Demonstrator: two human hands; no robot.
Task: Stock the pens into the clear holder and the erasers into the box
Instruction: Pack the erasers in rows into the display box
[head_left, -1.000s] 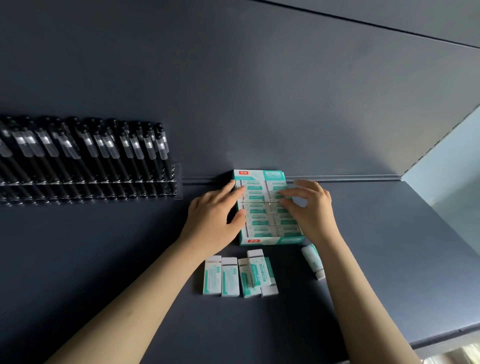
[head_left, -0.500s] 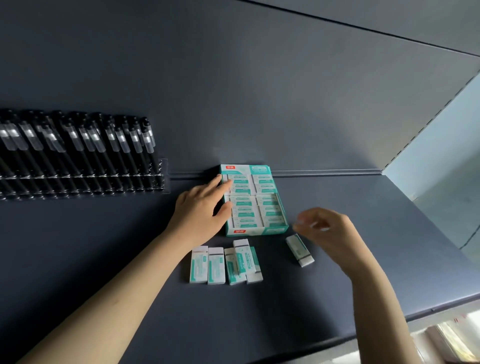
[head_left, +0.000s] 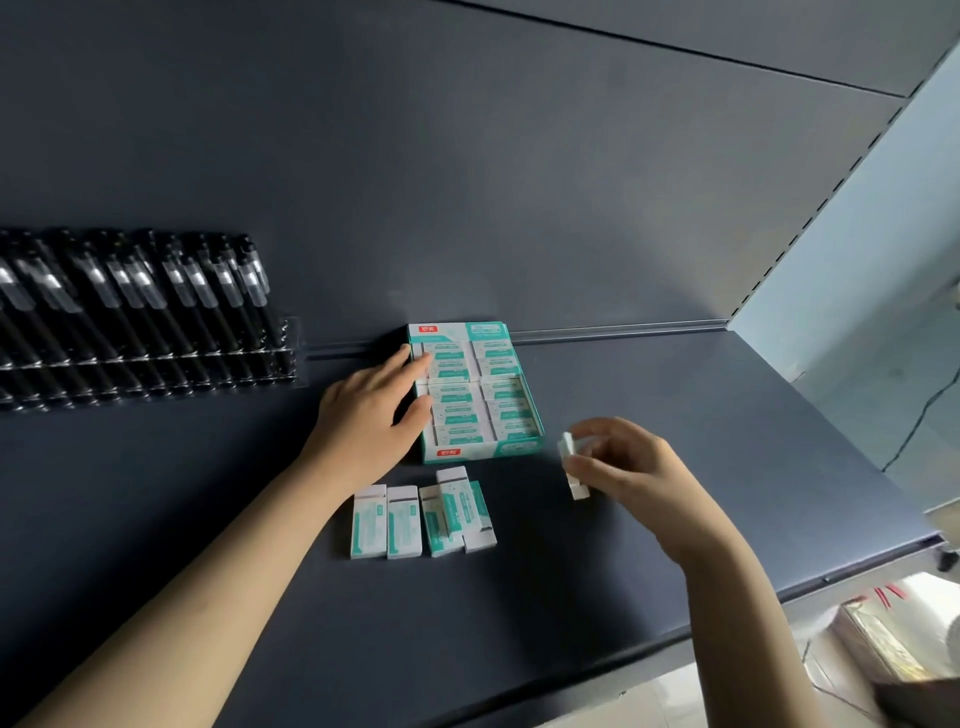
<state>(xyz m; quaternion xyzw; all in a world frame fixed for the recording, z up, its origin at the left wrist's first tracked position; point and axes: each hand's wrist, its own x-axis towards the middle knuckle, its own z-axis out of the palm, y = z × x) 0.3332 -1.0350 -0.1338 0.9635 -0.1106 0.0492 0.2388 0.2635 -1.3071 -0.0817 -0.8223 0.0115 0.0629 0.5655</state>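
Mostly done on pens: the clear holder at the left of the shelf stands packed with black pens, none loose in view. Erasers are partly done. The box looks nearly full, though the glare blurs its rows. Your left hand lies flat on the box's left edge, fingers straight. Your right hand pinches one eraser just right of the box. A cluster of loose erasers waits in front.

2 bare forearms, left hand, right hand

Matt dark shelf; glossy clear plastic holder
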